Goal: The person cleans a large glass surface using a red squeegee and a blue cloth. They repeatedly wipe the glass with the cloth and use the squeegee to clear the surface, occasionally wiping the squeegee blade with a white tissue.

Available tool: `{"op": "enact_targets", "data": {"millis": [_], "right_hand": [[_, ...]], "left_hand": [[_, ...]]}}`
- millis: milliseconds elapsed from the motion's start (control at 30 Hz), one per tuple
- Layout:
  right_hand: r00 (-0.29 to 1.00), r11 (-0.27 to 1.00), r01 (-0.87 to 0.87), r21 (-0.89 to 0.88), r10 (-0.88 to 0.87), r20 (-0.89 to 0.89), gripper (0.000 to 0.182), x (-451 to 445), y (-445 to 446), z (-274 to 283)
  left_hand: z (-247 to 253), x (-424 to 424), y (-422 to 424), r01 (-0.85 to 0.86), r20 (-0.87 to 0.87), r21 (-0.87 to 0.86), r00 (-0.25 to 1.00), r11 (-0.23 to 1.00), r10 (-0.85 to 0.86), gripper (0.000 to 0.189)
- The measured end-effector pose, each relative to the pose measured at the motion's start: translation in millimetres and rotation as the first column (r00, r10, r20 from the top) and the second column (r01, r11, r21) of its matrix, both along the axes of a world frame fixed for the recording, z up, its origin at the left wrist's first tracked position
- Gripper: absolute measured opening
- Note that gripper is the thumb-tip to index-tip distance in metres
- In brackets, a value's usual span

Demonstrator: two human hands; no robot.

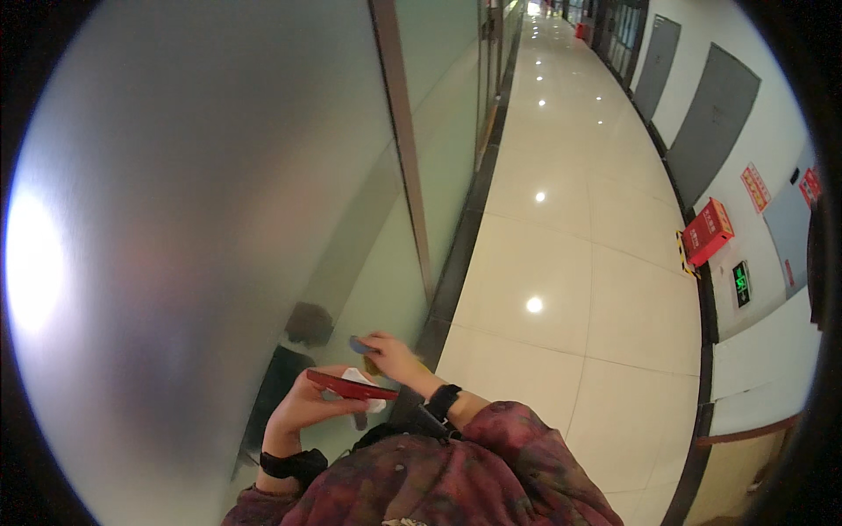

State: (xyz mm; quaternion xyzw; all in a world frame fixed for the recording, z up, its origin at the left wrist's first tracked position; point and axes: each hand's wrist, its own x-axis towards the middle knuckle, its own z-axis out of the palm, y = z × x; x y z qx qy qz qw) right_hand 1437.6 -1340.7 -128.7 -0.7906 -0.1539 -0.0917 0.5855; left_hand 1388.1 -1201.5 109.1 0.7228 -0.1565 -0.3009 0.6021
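My left hand grips a thin, flat red object, seen nearly edge-on, at the lower middle of the view. Crumpled white material, perhaps tissue, shows behind and below it. Up and to the right, my right hand holds a small blue-grey object between thumb and fingers. Something yellow shows just under the right palm; whether that hand holds it I cannot tell. Both wrists wear black bands. A frosted glass panel stands close in front of both hands.
A tiled corridor floor runs away on the right beside the glass wall's dark base. Along the far wall are a red box on the floor, a lit green exit sign and grey doors. A metal frame post divides the glass.
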Motion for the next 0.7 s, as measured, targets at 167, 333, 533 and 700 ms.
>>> {"op": "enact_targets", "data": {"millis": [167,333,533,700], "right_hand": [[0.82,0.816,0.26,0.517,0.096,-0.564,0.032,-6.7,-98.5,-2.7],[0.779,0.485,0.355,0.799,0.319,-0.54,0.03,9.5,-194.2,12.4],[0.769,0.466,0.304,0.831,0.395,-0.503,0.031,36.1,-246.5,-3.1],[0.785,0.425,0.3,0.854,0.399,-0.475,0.034,65.0,-307.0,3.1]], "left_hand": [[-5.6,24.2,-19.1,0.093,0.05,-0.03,0.995,0.995,-0.091,0.025],[-19.6,48.2,-53.1,-0.02,0.062,-0.052,0.998,0.998,0.023,0.021],[-33.6,79.0,-79.7,-0.203,0.129,0.046,0.972,0.978,0.195,0.026],[-18.0,113.2,-142.5,-0.254,0.187,0.045,0.952,0.966,0.241,0.028]]}}
